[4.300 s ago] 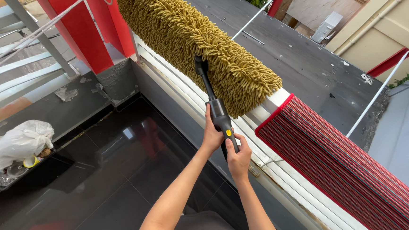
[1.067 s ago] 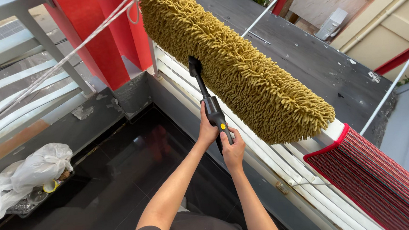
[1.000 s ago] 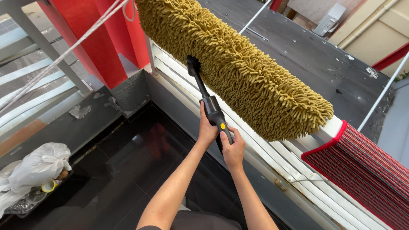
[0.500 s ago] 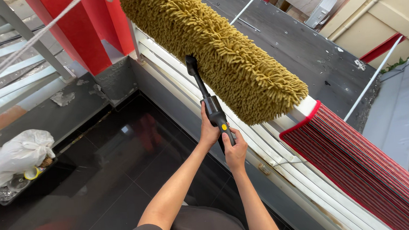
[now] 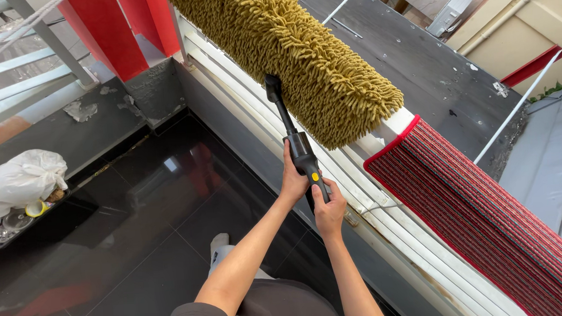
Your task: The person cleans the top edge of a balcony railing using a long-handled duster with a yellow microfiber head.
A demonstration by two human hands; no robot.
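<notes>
- Fingers [image 5: 290, 179] of the left hand [image 5: 293, 182] and right hand [image 5: 329, 208] curl tight round the black spray wand [image 5: 296, 144]
- Wand slants up-left, nozzle against the shaggy olive rug [image 5: 287, 53] draped over the white railing [image 5: 375, 204]

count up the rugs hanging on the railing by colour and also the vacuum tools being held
Mustard-yellow shaggy rug: 1
Red striped rug: 1
Black handheld vacuum, gripped by left hand and right hand: 1
Total: 3
</notes>
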